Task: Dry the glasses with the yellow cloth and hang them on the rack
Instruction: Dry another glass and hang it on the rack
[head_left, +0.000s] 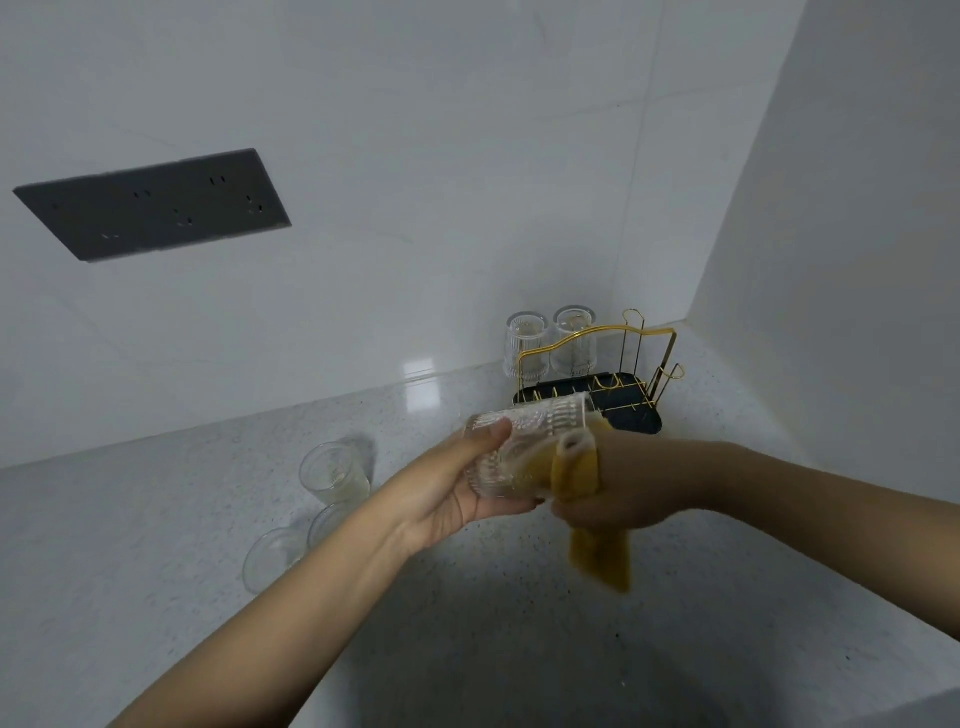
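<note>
Ribbed glass (524, 441) is in hand, lying on its side in the air just in front of the rack (597, 384), mouth twd the right. Left hand (457, 488) is clamped round the base end, thumb on top, fingers under. Right hand (618, 488) is closed on the yellow cloth (576, 473), part of it pushed into the glass mouth, tail hanging below the hand. So step = drying the inside, imo; not hung yet. Rack sits in the counter (156, 545) corner: gold wire frame on a black tray, 2 ribbed glasses (525, 345) already upside down on its far-left pegs, pegs nearer the hands look free. 3 plain glasses (332, 473) stand on the counter well left of the rack, near the left forearm, prob still to do. Risks: glass likely wet + ribbed, held only at one end w/ the cloth pushing in from the other, so a hard twist could slip it out of the left grip onto the stone counter. Cloth tail could snag the rack wires when moving in to hang. Left elbow swing could clip the plain glasses. Hanging next to the 2 done ones w/o looking could knock glass on glass.
</note>
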